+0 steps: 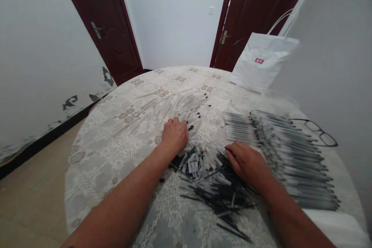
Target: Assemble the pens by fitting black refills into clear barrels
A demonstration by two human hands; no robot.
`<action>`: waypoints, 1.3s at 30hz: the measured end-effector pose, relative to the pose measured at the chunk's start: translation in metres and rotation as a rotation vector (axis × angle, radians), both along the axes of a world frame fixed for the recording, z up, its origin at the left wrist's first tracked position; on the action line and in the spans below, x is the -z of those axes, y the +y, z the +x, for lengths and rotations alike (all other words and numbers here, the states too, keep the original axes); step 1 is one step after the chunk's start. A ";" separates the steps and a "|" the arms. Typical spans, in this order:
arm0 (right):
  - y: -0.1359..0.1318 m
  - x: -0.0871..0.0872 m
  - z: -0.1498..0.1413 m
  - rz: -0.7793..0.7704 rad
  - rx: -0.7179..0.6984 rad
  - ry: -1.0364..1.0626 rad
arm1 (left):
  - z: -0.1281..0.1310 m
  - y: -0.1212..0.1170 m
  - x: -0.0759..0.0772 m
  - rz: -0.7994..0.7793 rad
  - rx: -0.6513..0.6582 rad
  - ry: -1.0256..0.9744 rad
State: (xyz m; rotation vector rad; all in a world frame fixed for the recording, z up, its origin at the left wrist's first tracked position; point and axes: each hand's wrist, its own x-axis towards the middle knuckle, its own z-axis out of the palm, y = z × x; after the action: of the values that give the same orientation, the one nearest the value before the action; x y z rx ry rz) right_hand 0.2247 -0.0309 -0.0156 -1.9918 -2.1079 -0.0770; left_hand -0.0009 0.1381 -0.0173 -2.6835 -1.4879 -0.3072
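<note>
My left hand is over the near edge of a loose spread of clear pen barrels. Its fingers curl downward, their tips hidden, and small black pieces lie beside them. My right hand has thumb and forefinger pinched together above a heap of thin black pen refills. Whatever sits in that pinch is too small to make out. Between the hands lies a jumble of short clear and whitish pen parts, mixed with dark ones.
To the right, stacked pens form a long pile, with a smaller row of thin pens beside it. Eyeglasses lie at the table's right edge. A white paper bag stands behind. The round table has a patterned cloth.
</note>
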 end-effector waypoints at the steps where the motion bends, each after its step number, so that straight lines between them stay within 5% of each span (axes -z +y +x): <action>1: 0.001 0.001 0.000 -0.007 0.004 0.000 | -0.001 -0.003 -0.001 0.006 0.006 0.004; 19: -0.001 -0.001 -0.003 -0.017 -0.004 -0.015 | -0.048 -0.075 -0.008 0.059 0.087 -0.044; 27: -0.003 -0.006 0.015 0.035 -0.012 0.041 | -0.065 -0.067 0.008 0.090 0.237 -0.280; 39: -0.017 -0.024 -0.018 -0.093 -0.337 0.062 | -0.059 -0.071 0.013 -0.029 0.112 -0.391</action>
State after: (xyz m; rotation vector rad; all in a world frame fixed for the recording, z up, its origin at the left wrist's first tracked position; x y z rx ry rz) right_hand 0.2071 -0.0475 0.0083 -1.6314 -2.4106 0.1424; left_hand -0.0603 0.0671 -0.0302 -2.8548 -1.4311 -0.8661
